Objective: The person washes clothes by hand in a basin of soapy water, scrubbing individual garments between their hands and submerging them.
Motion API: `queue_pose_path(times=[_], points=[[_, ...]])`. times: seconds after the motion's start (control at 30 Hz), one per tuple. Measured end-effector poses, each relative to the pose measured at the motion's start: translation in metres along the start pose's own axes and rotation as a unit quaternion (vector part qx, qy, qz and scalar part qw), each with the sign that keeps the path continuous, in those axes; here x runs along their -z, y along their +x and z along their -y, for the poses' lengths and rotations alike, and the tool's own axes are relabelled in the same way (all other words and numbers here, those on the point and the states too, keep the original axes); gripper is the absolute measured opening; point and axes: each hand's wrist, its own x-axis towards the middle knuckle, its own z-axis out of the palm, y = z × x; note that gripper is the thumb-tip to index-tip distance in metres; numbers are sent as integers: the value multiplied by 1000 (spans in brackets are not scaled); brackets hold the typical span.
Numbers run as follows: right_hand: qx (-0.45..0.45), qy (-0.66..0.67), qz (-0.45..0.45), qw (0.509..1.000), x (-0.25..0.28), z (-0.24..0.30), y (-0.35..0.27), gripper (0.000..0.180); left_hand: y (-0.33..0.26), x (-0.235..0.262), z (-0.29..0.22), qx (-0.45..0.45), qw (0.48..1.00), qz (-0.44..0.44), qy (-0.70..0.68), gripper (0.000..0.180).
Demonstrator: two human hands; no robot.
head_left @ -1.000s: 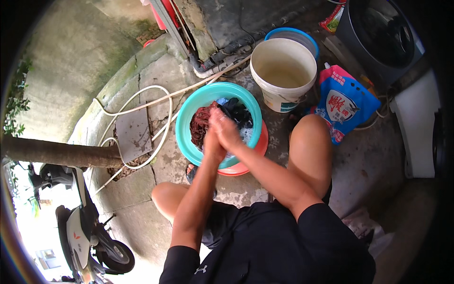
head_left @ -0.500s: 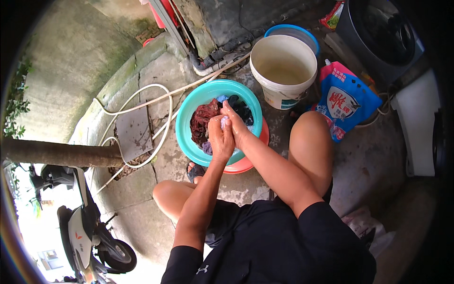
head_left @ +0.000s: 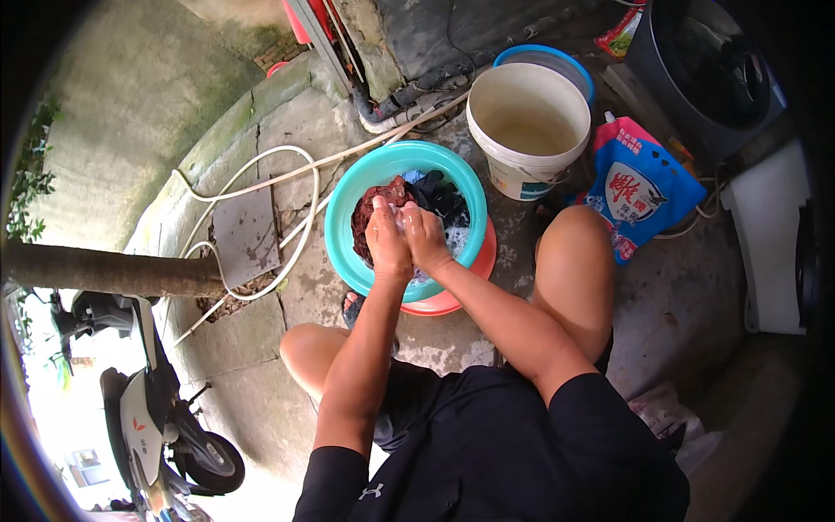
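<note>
A teal wash basin [head_left: 346, 202] sits on the concrete in front of my knees, stacked on a red basin [head_left: 452, 300]. Inside lie a dark red cloth [head_left: 365, 217], dark blue clothes [head_left: 439, 198] and soapy water. My left hand [head_left: 385, 239] and my right hand [head_left: 424, 235] are pressed together over the middle of the basin. Both are closed on a small bunch of pale wet fabric [head_left: 401, 217] between them.
A white bucket [head_left: 529, 130] of murky water stands behind the basin, a blue-rimmed tub [head_left: 546, 59] behind that. A blue and pink detergent bag [head_left: 639, 193] lies at the right. A white hose [head_left: 296, 226] loops at the left, near a grey slab [head_left: 246, 235]. A scooter [head_left: 148, 409] is parked lower left.
My hands have shifted slightly to and fro over the basin while staying clasped on the fabric. The basin and bucket have not moved.
</note>
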Motion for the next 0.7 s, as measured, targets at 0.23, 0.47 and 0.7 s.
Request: queue_pose_path(times=[0.23,0.47,0.7], points=[[-60,133,158,977,23,29,23,39,6,8,-26,193,936,-13,-294,38],[-326,311,291,844,55,17,46,26,18,34,-24,148,967,125,-163,27],[-385,305,233,839,61,10,47,19,15,42,-21,206,972,101,-58,39]])
